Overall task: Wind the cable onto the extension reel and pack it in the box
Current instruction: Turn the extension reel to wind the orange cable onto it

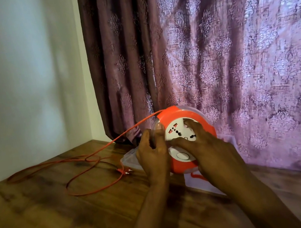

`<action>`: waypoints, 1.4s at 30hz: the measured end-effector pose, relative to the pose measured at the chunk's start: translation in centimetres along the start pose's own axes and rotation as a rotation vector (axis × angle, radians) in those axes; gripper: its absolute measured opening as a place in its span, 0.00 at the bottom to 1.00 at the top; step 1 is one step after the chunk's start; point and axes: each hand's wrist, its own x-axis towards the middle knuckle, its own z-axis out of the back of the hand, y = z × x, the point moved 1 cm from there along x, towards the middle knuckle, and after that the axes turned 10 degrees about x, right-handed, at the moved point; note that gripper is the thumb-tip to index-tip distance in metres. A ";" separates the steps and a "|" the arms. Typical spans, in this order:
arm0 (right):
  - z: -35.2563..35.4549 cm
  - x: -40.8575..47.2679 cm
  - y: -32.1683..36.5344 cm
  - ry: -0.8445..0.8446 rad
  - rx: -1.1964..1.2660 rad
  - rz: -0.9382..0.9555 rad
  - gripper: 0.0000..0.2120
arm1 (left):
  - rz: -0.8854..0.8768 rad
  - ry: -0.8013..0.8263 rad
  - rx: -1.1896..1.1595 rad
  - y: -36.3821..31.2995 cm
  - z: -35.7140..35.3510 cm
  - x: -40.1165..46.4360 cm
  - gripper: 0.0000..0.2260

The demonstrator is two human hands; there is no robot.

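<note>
The orange extension reel (184,140) stands on edge just right of the frame's centre, its white socket face turned toward the camera, resting over a pale box (131,158) that shows only partly behind the hands. The left hand (152,152) grips the reel's left rim, thumb up against the clear edge and fingers curled round it. The right hand (205,144) lies across the socket face with fingers spread, fingertips pressing the white disc, seemingly to turn it.

From the reel's top an orange cable (86,158) runs down toward the left and lies in loose loops on the wooden table (53,216), ending in a plug (125,171) at centre-left. So winding looks only partly done at most: a good length is not yet on the reel, and packing into the box is not yet begun. A purple patterned curtain (232,43) hangs behind, with a pale wall (22,74) at upper left.
</note>
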 end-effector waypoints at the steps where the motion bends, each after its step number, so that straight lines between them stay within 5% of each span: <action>1: -0.1 0.0 0.0 -0.004 0.011 0.002 0.29 | -0.007 -0.002 0.001 0.0 0.1 0.0 0.25; 7: -1.0 0.1 -0.4 -0.212 -0.081 -0.103 0.29 | -0.049 -0.023 0.000 -0.1 0.0 -0.1 0.23; 12: -1.8 0.1 -0.1 -0.540 0.105 -0.326 0.27 | -0.073 0.009 0.020 -0.5 -0.3 -0.8 0.26; 20: -0.2 -0.2 -0.1 -0.442 0.048 -0.105 0.18 | -0.023 -0.037 -0.004 -0.2 0.2 -0.4 0.29; 27: -0.7 0.1 -0.3 -0.003 0.027 -0.018 0.36 | -0.047 -0.028 0.010 -0.2 0.4 -0.1 0.22; 32: -0.9 0.1 -0.5 -0.105 -0.108 -0.069 0.34 | -0.106 -0.049 0.039 0.1 0.3 -0.1 0.23; 37: -1.4 0.0 -0.3 -0.408 0.039 -0.208 0.27 | -0.106 -0.061 0.014 -0.1 0.0 -0.7 0.24; 42: -0.6 -0.1 -0.2 -0.356 0.123 -0.243 0.22 | -0.081 -0.075 -0.014 0.3 -0.1 -0.5 0.24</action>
